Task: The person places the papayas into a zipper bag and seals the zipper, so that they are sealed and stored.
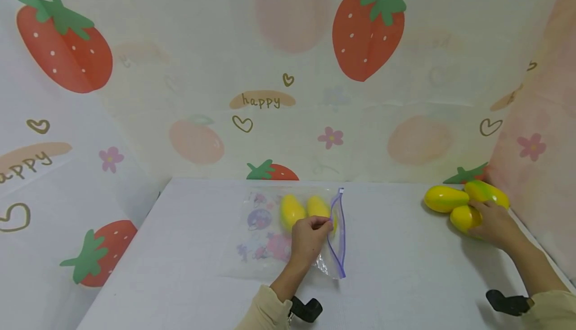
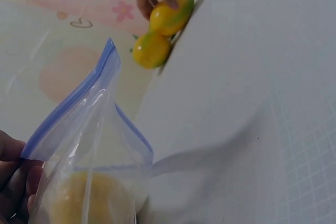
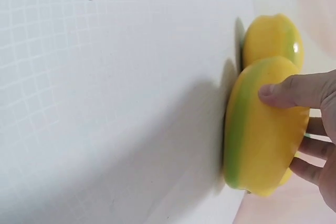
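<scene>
A: Background first?
B: Pale backdrop (image 1: 202, 70), printed with strawberries, hearts, flowers. In front of it, a white table (image 1: 387, 255).
A: Next in size?
B: A clear zip bag (image 1: 265, 226), lying mid-table, colourful prints on its left part, mouth facing right. Two yellow fruits inside: left fruit (image 1: 291, 211), right fruit (image 1: 317, 206), the second partly hidden by a hand.
A: Hands?
B: Left hand (image 1: 308, 240) at the bag's mouth, thumb and fingers pinching its lip. Right hand (image 1: 492, 224) at the table's right side, grasping the near fruit (image 1: 463, 218): thumb on one face, fingers curved round the other.
A: Company there?
B: Two more, close by: side fruit (image 1: 445, 199) to the left, far fruit (image 1: 495, 194) behind. All yellow with green patches.
A: Smallest?
B: Purple zip strip (image 1: 344, 235), two edges, parted in the middle.
</scene>
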Demonstrator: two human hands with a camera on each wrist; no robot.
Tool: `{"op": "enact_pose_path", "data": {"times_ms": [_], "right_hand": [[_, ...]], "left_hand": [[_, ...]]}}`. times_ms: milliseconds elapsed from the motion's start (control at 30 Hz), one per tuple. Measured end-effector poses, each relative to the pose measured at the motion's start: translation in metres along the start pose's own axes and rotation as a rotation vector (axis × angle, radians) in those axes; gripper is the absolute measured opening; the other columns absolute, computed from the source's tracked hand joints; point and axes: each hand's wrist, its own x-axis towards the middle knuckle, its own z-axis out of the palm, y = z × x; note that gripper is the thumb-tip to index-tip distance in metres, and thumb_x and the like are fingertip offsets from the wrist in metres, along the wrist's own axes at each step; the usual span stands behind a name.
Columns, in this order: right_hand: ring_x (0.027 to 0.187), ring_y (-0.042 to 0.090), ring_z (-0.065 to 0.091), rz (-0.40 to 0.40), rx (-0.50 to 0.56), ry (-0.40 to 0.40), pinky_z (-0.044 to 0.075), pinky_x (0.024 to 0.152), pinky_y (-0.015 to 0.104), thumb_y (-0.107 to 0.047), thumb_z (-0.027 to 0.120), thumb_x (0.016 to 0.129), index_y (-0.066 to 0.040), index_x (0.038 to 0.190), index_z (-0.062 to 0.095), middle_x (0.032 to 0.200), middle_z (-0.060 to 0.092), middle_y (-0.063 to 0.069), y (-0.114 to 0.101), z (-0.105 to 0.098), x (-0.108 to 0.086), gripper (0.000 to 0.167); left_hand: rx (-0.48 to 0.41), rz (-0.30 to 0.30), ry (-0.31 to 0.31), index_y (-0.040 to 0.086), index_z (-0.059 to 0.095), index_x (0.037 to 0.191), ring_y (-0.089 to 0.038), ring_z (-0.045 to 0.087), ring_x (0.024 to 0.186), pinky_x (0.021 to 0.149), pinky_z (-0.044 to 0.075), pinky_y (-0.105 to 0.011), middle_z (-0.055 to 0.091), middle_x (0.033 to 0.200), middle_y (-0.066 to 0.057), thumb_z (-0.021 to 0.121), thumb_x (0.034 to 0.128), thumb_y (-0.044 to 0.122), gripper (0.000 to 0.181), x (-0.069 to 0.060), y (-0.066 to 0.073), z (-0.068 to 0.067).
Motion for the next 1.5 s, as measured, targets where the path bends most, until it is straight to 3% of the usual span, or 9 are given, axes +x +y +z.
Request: {"op": "enact_pose_path", "data": {"times_ms": [467, 767, 1267, 1500], "right_hand": [[0.1, 0.057, 0.045, -0.024, 0.021, 0.038, 0.034, 0.091, 0.073, -0.014, 0.078, 0.074, 0.019, 0.125, 0.044, 0.119, 0.042, 0.046, -0.004, -0.001, -0.012, 0.07], [0.102, 0.052, 0.047, -0.007, 0.184, 0.056, 0.038, 0.09, 0.069, -0.018, 0.078, 0.077, 0.02, 0.127, 0.04, 0.121, 0.047, 0.043, -0.009, -0.001, -0.017, 0.074], [0.11, 0.056, 0.045, 0.039, 0.258, 0.022, 0.044, 0.09, 0.066, -0.035, 0.07, 0.089, 0.018, 0.133, 0.036, 0.128, 0.044, 0.043, -0.022, -0.008, -0.021, 0.077], [0.11, 0.053, 0.048, 0.016, 0.305, 0.057, 0.054, 0.081, 0.053, -0.035, 0.069, 0.089, 0.015, 0.135, 0.037, 0.128, 0.047, 0.041, -0.031, -0.012, -0.021, 0.075]], "left_hand": [[-0.009, 0.016, -0.007, 0.004, 0.077, 0.089, -0.004, 0.06, 0.071, 0.066, 0.051, -0.018, 0.074, 0.081, -0.005, 0.072, 0.0846, 0.018, 0.015, -0.001, -0.002, 0.0], [0.001, 0.018, -0.003, 0.004, 0.077, 0.089, -0.004, 0.061, 0.071, 0.066, 0.052, -0.018, 0.075, 0.081, -0.005, 0.072, 0.0848, 0.018, 0.015, 0.0, -0.002, 0.0], [0.004, 0.018, 0.004, 0.006, 0.077, 0.088, -0.004, 0.06, 0.07, 0.066, 0.051, -0.018, 0.075, 0.08, -0.004, 0.072, 0.0841, 0.018, 0.014, 0.0, -0.001, 0.0], [0.009, 0.008, 0.005, 0.006, 0.077, 0.088, -0.004, 0.06, 0.07, 0.066, 0.05, -0.018, 0.074, 0.08, -0.003, 0.072, 0.0844, 0.018, 0.014, 0.001, -0.002, -0.001]]}}
